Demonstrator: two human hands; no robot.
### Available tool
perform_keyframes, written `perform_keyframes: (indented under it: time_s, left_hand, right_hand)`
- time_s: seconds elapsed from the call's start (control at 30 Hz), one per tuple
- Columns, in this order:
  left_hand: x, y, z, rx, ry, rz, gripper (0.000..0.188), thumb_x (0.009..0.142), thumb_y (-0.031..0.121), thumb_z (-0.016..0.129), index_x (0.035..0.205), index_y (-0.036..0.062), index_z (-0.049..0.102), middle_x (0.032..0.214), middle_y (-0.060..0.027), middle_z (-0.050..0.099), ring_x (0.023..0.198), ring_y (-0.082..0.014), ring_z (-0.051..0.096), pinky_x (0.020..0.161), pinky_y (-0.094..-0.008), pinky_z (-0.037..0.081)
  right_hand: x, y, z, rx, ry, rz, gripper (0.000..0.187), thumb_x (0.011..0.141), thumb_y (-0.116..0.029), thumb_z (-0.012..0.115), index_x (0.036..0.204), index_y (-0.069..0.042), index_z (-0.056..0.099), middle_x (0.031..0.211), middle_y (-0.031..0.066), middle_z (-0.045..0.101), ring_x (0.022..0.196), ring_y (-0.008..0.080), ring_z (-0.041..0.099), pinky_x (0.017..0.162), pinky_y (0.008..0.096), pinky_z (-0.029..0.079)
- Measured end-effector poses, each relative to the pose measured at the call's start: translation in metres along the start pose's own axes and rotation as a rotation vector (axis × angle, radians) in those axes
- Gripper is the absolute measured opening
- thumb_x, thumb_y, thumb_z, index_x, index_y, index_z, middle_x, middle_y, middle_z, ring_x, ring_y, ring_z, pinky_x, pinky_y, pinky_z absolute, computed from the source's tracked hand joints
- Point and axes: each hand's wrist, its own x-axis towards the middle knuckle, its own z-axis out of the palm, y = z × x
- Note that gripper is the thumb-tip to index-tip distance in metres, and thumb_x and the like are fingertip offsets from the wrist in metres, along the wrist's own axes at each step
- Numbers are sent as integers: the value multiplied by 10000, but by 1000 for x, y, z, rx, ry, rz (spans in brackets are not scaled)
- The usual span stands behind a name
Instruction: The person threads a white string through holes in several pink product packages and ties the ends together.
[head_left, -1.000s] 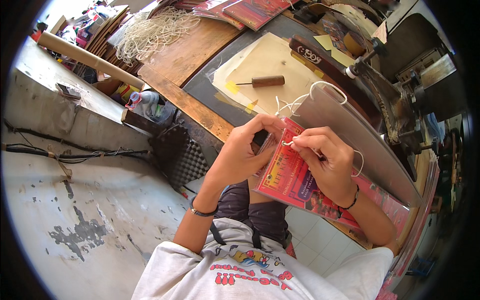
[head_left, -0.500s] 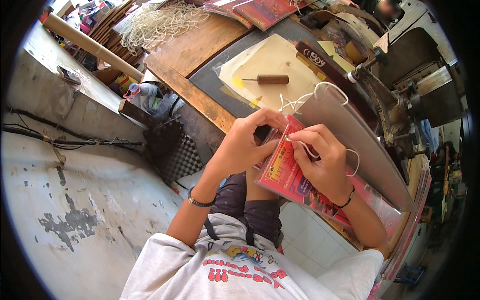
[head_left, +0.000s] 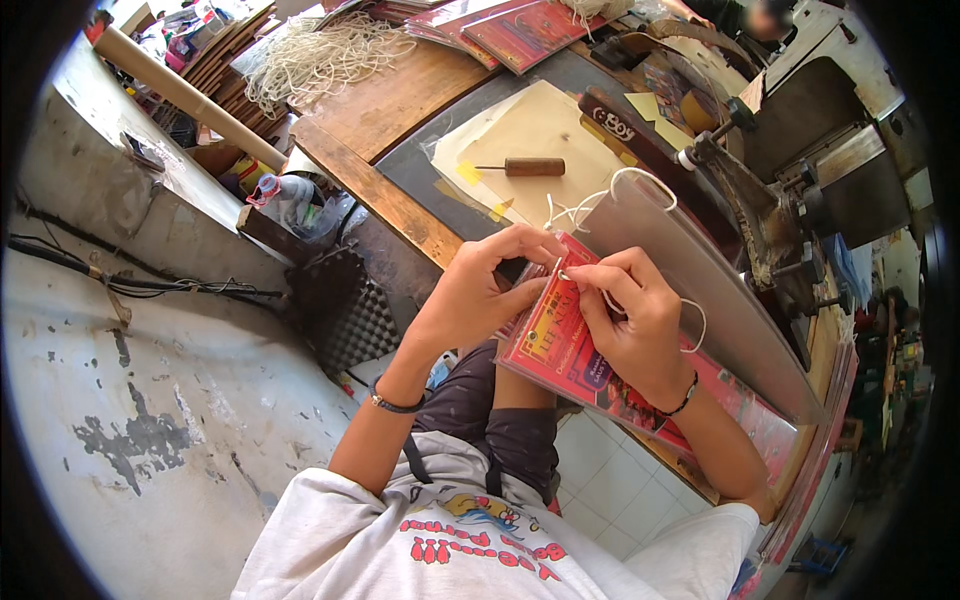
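A glossy red printed bag [head_left: 545,350], flat and with metal eyelets along its upper edge, lies slantwise in front of me. My left hand [head_left: 475,290] grips its upper left corner, thumb on the near side and fingers over the edge. White cord [head_left: 698,320] loops out from behind my right hand [head_left: 635,315]. The fingertips of that hand are pinched on the cord's end at an eyelet; the tip itself is mostly hidden. Against the bag's far side leans a grey panel [head_left: 700,290], with another white cord loop [head_left: 645,175] at its top.
An awl [head_left: 535,167] with a wooden handle lies on cream paper sheets [head_left: 540,125] on the table. Beyond are a heap of white cords [head_left: 320,60] and more red printed pieces [head_left: 530,35]. A metal machine [head_left: 760,200] stands at right, a worn wall [head_left: 150,350] at left.
The view has shifted slightly, so hands and bag appear a little further left. Both hands keep their hold; the right fingertips stay at the eyelet with the cord.
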Motion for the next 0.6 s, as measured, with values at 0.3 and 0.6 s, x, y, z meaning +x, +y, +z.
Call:
perform_keyframes:
  time_s: [0.3,0.6]
  left_hand:
    - [-3,5,0,-14,12,-107,368,866,-17,727,1220,10,629,1101,-31,714,777,-1,619,584,-151,476]
    - [-4,-5,6,62,80,27,271,878,-31,713,1140,8,652,1066,-22,710,824,-7,613,636,-165,489]
  right_hand:
    - [-1,1,0,-110,-62,-120,296,817,-16,719,1110,-53,732,929,82,606,835,258,628,740,372,552]
    - [0,-2,-1,-124,-60,-140,203,886,-62,699,1089,-57,701,928,96,638,851,281,621,741,393,541]
